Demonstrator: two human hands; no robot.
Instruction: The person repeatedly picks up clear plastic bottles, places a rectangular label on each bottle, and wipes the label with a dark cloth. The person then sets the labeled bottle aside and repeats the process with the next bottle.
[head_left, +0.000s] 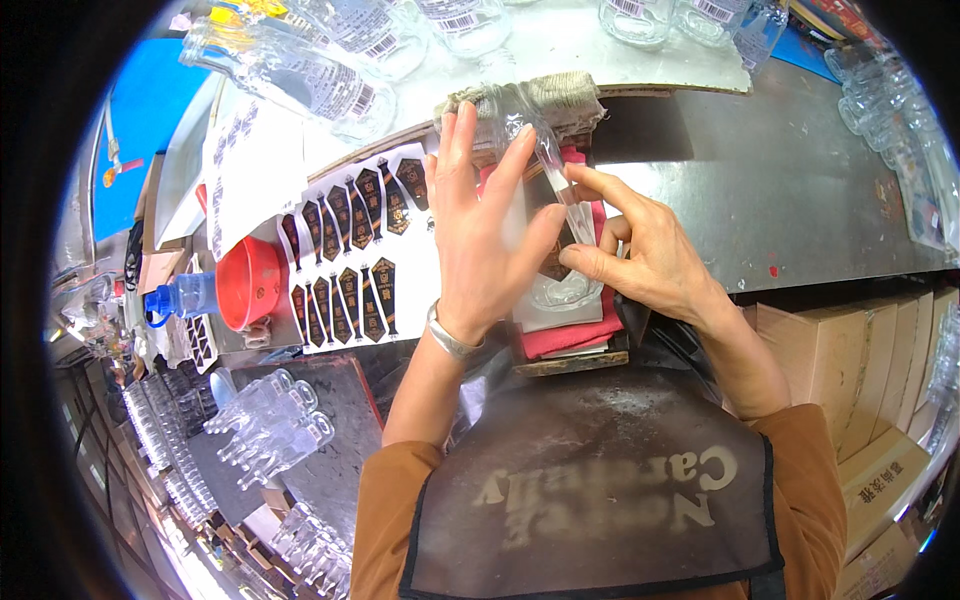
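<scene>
A clear glass bottle [560, 292] lies with its neck away from me, on a folded red cloth [570, 340] in a small wooden stand. Its neck end rests by a rolled, worn cloth [560, 100]. A dark label shows on its upper side, partly behind my fingers. My left hand [490, 225] is spread over the left side of the bottle, fingers extended; whether it touches the glass is unclear. With curled fingers, my right hand [650, 240] grips the bottle's right side, thumb and index finger against the label's edge.
Left of the bottle lies a sheet of dark tie-shaped labels [350, 260]. Beyond it are a red bowl [250, 283] and a blue-capped plastic bottle [190, 297]. Glass bottles [320, 85] line the white board ahead. Cardboard boxes [840, 370] stand at right, more bottles [280, 420] at lower left.
</scene>
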